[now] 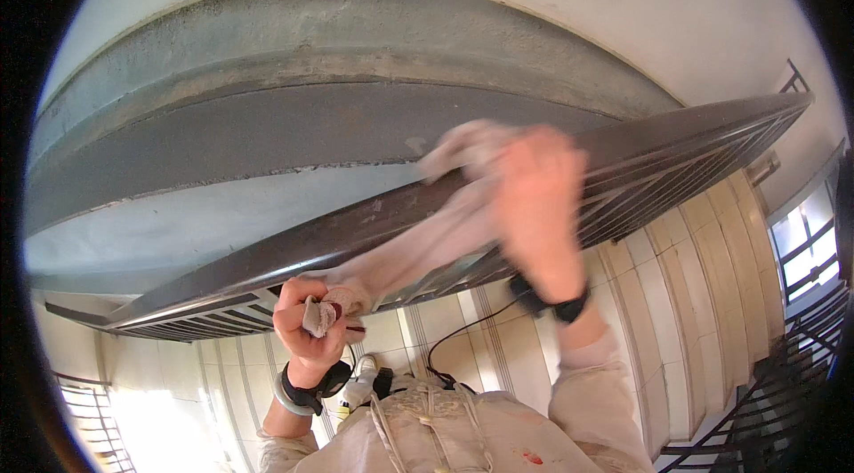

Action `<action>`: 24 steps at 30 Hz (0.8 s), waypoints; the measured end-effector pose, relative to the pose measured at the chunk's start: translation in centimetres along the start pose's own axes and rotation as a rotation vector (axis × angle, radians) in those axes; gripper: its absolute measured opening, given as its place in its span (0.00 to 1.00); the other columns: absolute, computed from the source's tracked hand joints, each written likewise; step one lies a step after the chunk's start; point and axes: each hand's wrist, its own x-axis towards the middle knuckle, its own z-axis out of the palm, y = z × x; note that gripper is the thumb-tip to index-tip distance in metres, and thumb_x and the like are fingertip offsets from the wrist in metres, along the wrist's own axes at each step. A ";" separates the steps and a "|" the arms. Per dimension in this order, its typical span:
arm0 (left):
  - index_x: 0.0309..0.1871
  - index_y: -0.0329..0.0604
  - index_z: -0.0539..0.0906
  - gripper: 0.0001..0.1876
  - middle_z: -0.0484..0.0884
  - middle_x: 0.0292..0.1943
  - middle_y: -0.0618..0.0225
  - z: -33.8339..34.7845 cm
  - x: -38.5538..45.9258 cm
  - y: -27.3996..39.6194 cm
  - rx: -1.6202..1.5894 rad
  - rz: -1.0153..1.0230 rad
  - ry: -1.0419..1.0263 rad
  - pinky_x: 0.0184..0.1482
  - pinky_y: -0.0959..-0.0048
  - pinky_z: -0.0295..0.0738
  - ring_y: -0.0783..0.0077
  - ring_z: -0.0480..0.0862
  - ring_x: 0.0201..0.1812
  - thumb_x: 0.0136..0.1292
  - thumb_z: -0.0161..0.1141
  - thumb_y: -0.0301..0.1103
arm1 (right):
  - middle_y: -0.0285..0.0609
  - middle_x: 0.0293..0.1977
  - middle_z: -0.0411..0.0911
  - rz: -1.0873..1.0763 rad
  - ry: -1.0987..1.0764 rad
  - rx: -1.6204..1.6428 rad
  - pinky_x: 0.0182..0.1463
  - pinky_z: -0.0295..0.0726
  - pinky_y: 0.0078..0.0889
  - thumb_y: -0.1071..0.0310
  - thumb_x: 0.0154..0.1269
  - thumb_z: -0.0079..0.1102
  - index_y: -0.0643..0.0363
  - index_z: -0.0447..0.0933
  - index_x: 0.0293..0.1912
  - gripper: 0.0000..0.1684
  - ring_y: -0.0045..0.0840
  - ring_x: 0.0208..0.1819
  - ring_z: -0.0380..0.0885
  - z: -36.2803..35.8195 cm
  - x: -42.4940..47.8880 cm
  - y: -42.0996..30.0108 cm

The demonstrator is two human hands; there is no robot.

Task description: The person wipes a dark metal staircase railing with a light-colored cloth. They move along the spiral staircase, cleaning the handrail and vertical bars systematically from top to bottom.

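Observation:
A long, pale cloth (413, 246) stretches between my two hands beside a dark brown stair handrail (373, 213). My left hand (310, 323) is closed around its bunched lower end, just below the rail. My right hand (540, 186), blurred, lies over the other end at the rail; its fingers are partly hidden, and the cloth shows around their far side. A bracelet and a dark strap are on my left wrist, and a dark band is on my right.
Tiled stairs (674, 286) run below the rail and its metal balusters (640, 206). Beyond the rail is the grey underside of a stair flight (300, 119). A black cable (460, 333) hangs near my body. Another metal railing (754, 413) stands at lower right.

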 end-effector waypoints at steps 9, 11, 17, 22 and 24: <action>0.43 0.44 0.66 0.27 0.81 0.36 0.54 1.7 0.1 1.2 0.090 0.055 -0.124 0.27 0.68 0.73 0.59 0.80 0.28 0.45 0.73 0.18 | 0.46 0.34 0.71 0.094 -0.009 -0.048 0.42 0.65 0.46 0.66 0.60 0.54 0.58 0.73 0.36 0.07 0.39 0.40 0.70 0.6 -2.5 -1.5; 0.42 0.44 0.66 0.27 0.81 0.36 0.55 2.7 0.7 1.6 0.110 0.121 -0.166 0.25 0.69 0.73 0.61 0.80 0.27 0.46 0.74 0.20 | 0.48 0.37 0.72 -0.021 -0.159 0.237 0.44 0.66 0.45 0.65 0.55 0.57 0.58 0.74 0.37 0.10 0.40 0.41 0.71 2.7 -5.3 -8.5; 0.40 0.47 0.66 0.26 0.79 0.36 0.59 2.1 0.7 1.5 0.258 0.265 -0.166 0.25 0.68 0.72 0.62 0.79 0.26 0.46 0.74 0.21 | 0.46 0.43 0.74 -0.194 -0.032 0.519 0.44 0.64 0.40 0.68 0.47 0.61 0.57 0.73 0.32 0.10 0.35 0.43 0.72 2.6 -4.9 -8.8; 0.42 0.46 0.66 0.25 0.78 0.37 0.59 0.6 0.6 1.3 0.321 0.182 -0.088 0.29 0.69 0.72 0.62 0.78 0.34 0.48 0.71 0.17 | 0.47 0.41 0.74 0.084 0.101 0.019 0.47 0.65 0.46 0.73 0.43 0.59 0.60 0.75 0.33 0.12 0.43 0.46 0.69 -2.0 -1.9 6.8; 0.42 0.46 0.66 0.24 0.78 0.38 0.57 1.2 0.7 1.4 0.287 0.155 -0.102 0.29 0.70 0.72 0.63 0.77 0.34 0.49 0.70 0.17 | 0.47 0.46 0.73 0.181 0.198 -0.214 0.49 0.65 0.49 0.72 0.49 0.56 0.61 0.75 0.36 0.11 0.44 0.48 0.67 -3.7 -2.0 11.3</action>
